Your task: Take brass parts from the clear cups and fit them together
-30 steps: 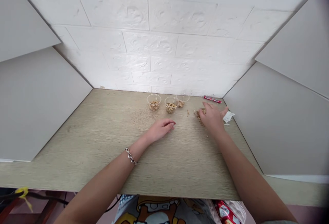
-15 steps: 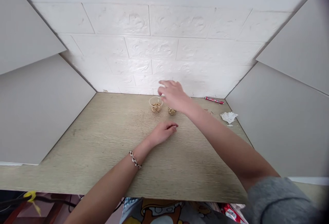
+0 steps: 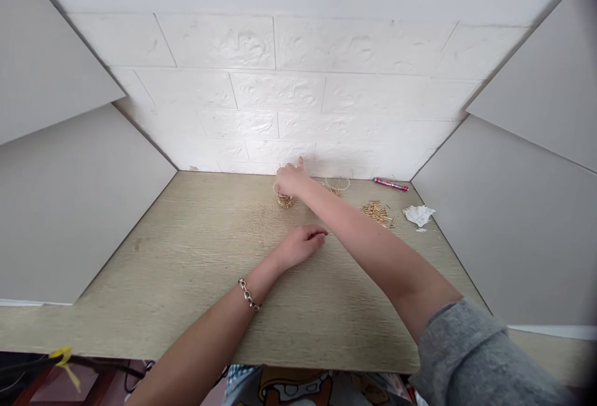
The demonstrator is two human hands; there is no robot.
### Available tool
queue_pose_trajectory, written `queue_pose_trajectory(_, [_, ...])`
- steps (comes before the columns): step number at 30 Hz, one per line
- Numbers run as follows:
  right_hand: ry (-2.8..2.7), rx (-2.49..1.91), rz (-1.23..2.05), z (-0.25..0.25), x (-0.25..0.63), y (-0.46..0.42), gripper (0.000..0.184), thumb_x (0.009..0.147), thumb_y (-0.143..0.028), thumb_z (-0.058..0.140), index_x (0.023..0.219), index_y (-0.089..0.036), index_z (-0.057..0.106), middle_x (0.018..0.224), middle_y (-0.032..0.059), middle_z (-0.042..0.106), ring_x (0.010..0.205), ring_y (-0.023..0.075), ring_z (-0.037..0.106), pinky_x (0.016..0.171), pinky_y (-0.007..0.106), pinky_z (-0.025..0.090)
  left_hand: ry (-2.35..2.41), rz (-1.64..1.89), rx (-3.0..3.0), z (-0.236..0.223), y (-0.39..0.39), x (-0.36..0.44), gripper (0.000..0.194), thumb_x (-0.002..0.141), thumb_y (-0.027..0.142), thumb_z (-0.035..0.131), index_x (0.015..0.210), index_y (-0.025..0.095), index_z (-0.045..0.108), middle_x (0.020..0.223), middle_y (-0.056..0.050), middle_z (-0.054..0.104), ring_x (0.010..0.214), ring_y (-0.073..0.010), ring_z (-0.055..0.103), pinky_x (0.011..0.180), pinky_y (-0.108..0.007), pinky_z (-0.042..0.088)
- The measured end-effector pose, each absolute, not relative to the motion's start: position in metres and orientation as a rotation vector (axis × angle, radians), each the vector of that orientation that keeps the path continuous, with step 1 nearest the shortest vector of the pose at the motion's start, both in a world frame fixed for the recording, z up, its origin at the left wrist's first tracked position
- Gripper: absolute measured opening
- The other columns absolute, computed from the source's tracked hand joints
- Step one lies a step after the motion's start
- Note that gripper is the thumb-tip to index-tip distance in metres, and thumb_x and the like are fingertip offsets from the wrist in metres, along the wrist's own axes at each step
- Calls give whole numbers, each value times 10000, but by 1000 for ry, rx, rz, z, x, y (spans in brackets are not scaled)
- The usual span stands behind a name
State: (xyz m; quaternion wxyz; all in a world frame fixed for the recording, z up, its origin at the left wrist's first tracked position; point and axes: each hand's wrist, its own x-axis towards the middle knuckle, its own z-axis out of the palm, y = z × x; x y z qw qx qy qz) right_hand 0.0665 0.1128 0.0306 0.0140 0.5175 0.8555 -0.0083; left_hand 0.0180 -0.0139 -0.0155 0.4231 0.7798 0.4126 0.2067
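Observation:
My right hand (image 3: 290, 180) is over a clear plastic cup (image 3: 285, 203) holding small gold-coloured pieces. Its fingers curl down into the cup's mouth, one digit sticks up, and the fingertips are mostly hidden. On the tabletop, my left hand (image 3: 303, 245) rests on its side with the fingers curled and the thumb against them. Whatever it may hold is too small to make out. Beyond my right forearm stands another clear cup (image 3: 344, 184) with gold-coloured pieces, partly covered by the arm. A pile of thin gold-coloured pins or screws (image 3: 375, 212) lies to the right of that forearm.
A red pen-like stick (image 3: 390, 184) lies by the back wall. Near the right panel is a crumpled white tissue (image 3: 418, 214). Tiny brown specks (image 3: 263, 219) are scattered left of the cups. Grey panels (image 3: 527, 219) and a white brick-pattern wall (image 3: 298, 92) enclose the wooden tabletop (image 3: 186, 257).
My right hand has moved down and left, from above the cups to the left cup's mouth, and its fingers have curled. The gold-coloured pile has come into view. My left hand stays nearly still.

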Motion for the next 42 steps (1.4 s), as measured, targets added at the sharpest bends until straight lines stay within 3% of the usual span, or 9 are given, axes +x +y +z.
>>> queue_pose_trajectory(9, [2716,1551,22,39,84,96,190,671,-48,456,766,-101,611,832,121,590,901,238,474,914,612,89,1030,536,1839,-28,-7,16,303,780,320,419,970,178,607,933,-28,621,818,-174,545,724,-255,411])
queue_pose_trajectory(16, [2891,1574,-28,45,101,86,202,772,-110,405,717,-132,597,947,103,564,958,237,463,902,623,102,990,687,1465,-33,-2,18,279,748,319,469,928,144,590,774,-32,598,591,-105,510,552,-219,391])
queue_pose_trajectory(20, [3008,1710,-270,52,125,64,175,765,-220,457,700,-175,613,1191,68,465,1117,257,363,926,612,37,922,941,1083,-26,1,15,310,733,345,506,948,127,553,755,-39,567,534,-73,480,477,-186,350])
queue_pose_trajectory(23, [3068,1740,-523,58,142,43,152,742,-259,479,711,-207,619,1238,23,436,1160,242,333,936,601,-34,808,1041,908,-18,1,10,348,723,398,526,936,123,547,754,-41,554,528,-70,479,456,-182,340])
queue_pose_trajectory(32, [3040,1551,-775,59,154,26,142,712,-232,493,704,-216,634,1249,21,436,1161,231,356,971,558,41,764,1100,925,-14,0,8,278,701,396,589,790,135,553,711,-13,540,508,-53,453,436,-168,307])
queue_pose_trajectory(38, [2999,1786,-588,61,162,34,178,721,-352,514,828,-259,622,1318,18,345,1214,255,260,929,615,-37,872,1123,955,-20,4,8,279,678,396,610,759,133,568,663,1,516,492,-42,419,451,-160,302])
queue_pose_trajectory(42, [2810,2004,-187,54,164,58,116,716,-244,522,743,-227,634,1303,34,355,1230,276,195,898,636,-85,917,1099,972,-22,4,7,299,677,409,600,792,134,585,678,-3,518,507,-46,421,473,-165,316])
